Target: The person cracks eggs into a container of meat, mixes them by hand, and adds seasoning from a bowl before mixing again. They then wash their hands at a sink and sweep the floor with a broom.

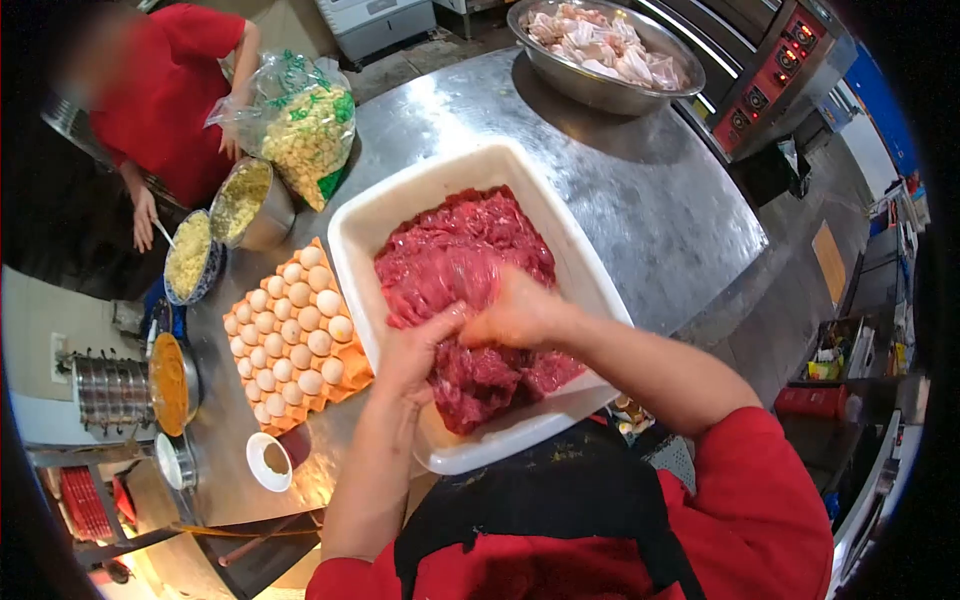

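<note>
Raw red meat (pixel 450 235) lies in a large white plastic tub (pixel 590 265) on the metal table. On the tub's left side, my left hand (pixel 415 350) has its fingers wrapped against the meat. My right hand (pixel 520 312) is at the middle of the tub, its fingers pressed into the meat and partly blurred. The two hands are close together, and their fingertips are partly hidden by the meat. Left of the tub stands an orange tray with several eggs (pixel 290 335).
A metal basin of pale meat (pixel 610 50) stands at the back. At the left are a bag of yellow pieces (pixel 310 140), a metal pot (pixel 265 215), a patterned bowl (pixel 192 258) and a white cup (pixel 270 462). Another person (pixel 170 95) stands beyond, holding a utensil.
</note>
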Action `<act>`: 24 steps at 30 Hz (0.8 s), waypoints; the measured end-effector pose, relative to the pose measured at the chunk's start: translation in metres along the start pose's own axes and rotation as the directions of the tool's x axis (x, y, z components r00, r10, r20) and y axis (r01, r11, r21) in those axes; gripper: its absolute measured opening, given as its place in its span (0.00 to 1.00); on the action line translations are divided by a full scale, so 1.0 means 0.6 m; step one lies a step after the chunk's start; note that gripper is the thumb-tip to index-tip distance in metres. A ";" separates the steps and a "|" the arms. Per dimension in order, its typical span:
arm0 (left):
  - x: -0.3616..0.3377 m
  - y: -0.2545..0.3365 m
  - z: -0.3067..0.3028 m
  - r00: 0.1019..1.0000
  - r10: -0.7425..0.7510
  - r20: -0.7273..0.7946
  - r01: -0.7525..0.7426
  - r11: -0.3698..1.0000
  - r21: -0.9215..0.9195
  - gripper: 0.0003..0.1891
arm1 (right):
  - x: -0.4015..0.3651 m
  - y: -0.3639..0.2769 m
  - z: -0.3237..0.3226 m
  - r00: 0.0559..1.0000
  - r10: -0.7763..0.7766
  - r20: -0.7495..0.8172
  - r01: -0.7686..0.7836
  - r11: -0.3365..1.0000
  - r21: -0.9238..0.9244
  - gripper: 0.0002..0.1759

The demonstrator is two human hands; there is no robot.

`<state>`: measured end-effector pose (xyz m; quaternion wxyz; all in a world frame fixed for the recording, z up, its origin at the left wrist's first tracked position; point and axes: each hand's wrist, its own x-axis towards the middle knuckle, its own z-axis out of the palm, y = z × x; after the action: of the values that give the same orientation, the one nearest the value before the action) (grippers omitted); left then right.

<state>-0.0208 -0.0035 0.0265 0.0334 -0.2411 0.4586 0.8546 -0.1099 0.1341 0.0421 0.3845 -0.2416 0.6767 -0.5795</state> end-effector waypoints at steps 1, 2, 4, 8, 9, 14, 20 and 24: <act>-0.005 0.018 0.005 0.998 0.070 0.006 -0.070 0.998 -0.003 0.21 | -0.002 -0.025 0.005 0.955 -0.278 -0.104 0.287 0.954 0.083 0.20; -0.013 0.036 0.013 0.990 0.143 0.012 -0.143 0.990 -0.008 0.21 | -0.011 -0.070 -0.002 0.978 -0.164 -0.126 0.153 0.984 -0.090 0.16; -0.037 0.073 0.036 0.954 0.301 0.001 -0.301 0.954 0.013 0.20 | -0.005 -0.106 -0.009 0.869 -0.473 -0.148 0.426 0.865 -0.265 0.14; -0.069 0.108 0.059 0.819 0.573 0.011 -0.560 0.797 0.226 0.18 | -0.027 -0.173 -0.022 0.797 -0.583 -0.160 0.448 0.747 -0.490 0.13; -0.072 0.104 0.056 0.820 0.572 0.009 -0.559 0.799 0.222 0.18 | -0.033 -0.181 -0.021 0.789 -0.596 -0.150 0.468 0.741 -0.482 0.12; -0.071 0.010 0.018 0.866 0.410 0.286 -0.496 0.634 0.593 0.20 | -0.013 -0.106 -0.023 0.849 -0.506 -0.153 0.419 0.821 -0.388 0.13; -0.060 -0.096 -0.070 0.891 0.396 0.222 -0.293 0.128 0.948 0.39 | -0.065 0.077 -0.086 0.959 0.284 -0.006 -0.219 0.727 -0.650 0.58; -0.031 -0.135 -0.052 0.977 -0.091 -0.191 0.108 0.991 0.080 0.51 | -0.055 0.146 -0.059 0.873 0.487 -0.032 -0.488 0.873 -0.006 0.61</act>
<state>0.0303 0.0214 -0.0421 0.0437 -0.3411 0.4851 0.8040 -0.1085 0.1995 -0.0341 0.5064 -0.0575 0.7253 -0.4628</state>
